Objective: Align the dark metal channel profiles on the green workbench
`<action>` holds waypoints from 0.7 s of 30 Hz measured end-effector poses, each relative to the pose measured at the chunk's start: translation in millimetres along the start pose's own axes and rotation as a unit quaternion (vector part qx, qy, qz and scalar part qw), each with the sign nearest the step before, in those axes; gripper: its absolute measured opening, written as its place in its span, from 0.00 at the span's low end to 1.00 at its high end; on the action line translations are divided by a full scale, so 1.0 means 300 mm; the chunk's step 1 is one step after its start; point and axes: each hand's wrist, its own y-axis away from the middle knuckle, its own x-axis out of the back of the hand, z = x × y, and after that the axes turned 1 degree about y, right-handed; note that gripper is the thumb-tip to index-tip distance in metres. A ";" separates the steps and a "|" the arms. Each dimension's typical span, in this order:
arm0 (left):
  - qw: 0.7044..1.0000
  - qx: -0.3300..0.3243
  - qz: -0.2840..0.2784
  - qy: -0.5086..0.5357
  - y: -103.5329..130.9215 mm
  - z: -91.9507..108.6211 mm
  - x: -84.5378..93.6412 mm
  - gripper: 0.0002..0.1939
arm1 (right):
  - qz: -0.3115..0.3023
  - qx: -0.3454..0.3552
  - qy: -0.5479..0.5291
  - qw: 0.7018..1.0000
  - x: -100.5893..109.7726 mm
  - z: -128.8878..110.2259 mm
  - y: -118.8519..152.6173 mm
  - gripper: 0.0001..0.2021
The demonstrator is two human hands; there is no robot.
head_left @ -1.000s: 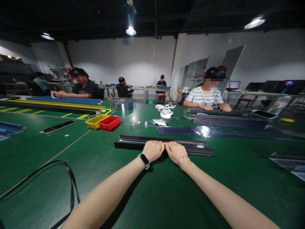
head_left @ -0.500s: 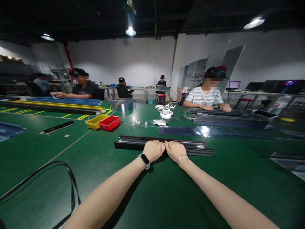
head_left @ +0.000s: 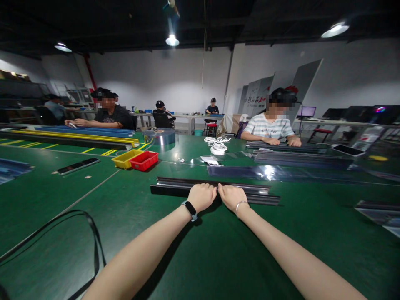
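Note:
A long black channel-shaped profile strip lies crosswise on the green table in front of me. My left hand, with a watch band at the wrist, is closed over the middle of the strip. Just to its right, my right hand, wearing a bracelet, is also closed on the strip. The thumbs nearly meet. Fingertips of both hands are hidden behind the knuckles, so what they press inside the channel does not show.
Beyond the strip lie clear plastic film, white coiled tape and dark profiles before a co-worker. Left are a red tray, a yellow tray, a phone and a black strap.
My right hand has shifted slightly to the right along the strip, widening the gap between the thumbs a little. My left hand and the strip stay nearly in place.

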 end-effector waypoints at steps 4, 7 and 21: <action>1.000 0.000 0.000 0.001 -0.001 0.000 0.000 0.19 | 0.001 -0.003 -0.001 1.000 -0.002 0.003 0.002 0.26; 1.000 0.000 0.000 0.001 -0.001 -0.001 -0.001 0.19 | 0.006 -0.004 -0.004 1.000 0.003 0.003 0.012 0.25; 1.000 0.001 0.000 -0.004 -0.001 0.001 0.000 0.19 | -0.023 0.012 0.011 1.000 0.011 0.000 -0.005 0.25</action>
